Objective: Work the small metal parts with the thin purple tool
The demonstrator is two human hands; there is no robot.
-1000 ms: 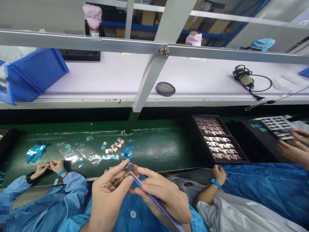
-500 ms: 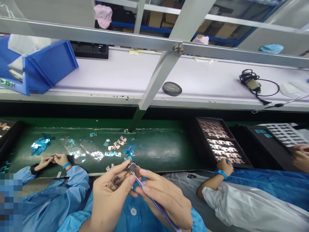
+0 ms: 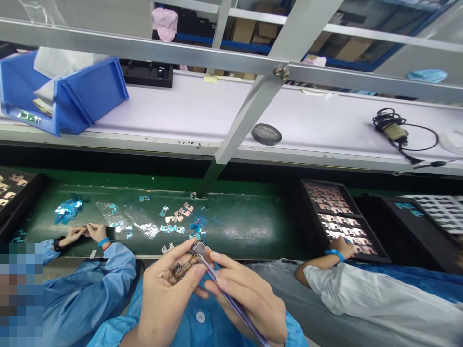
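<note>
My left hand (image 3: 159, 289) is closed around a small electronic part (image 3: 200, 249) with a silver face and a ribbon-like tail, pinched between thumb and fingers. In my right hand (image 3: 253, 299) is a pair of purple tweezers (image 3: 237, 308), slanting up to the left. Its tip meets the lower edge of the part, though the exact contact is too small to make out. Just beyond my hands, copper-coloured pieces (image 3: 186, 209) and scraps of blue film (image 3: 197, 225) lie on the green work surface (image 3: 249, 226).
Clear plastic strips (image 3: 142, 222) and a blue film heap (image 3: 68, 210) lie to the left, near a co-worker's hands (image 3: 96, 232). Another co-worker's hand (image 3: 342, 248) reaches over a black tray (image 3: 311, 185) of pieces. Above are a metal post (image 3: 238, 115), blue bin (image 3: 92, 99) and round dish (image 3: 266, 134).
The view has shifted, so the surroundings sit farther right in the picture. Both hands keep their grips, and the tweezers stay against the part.
</note>
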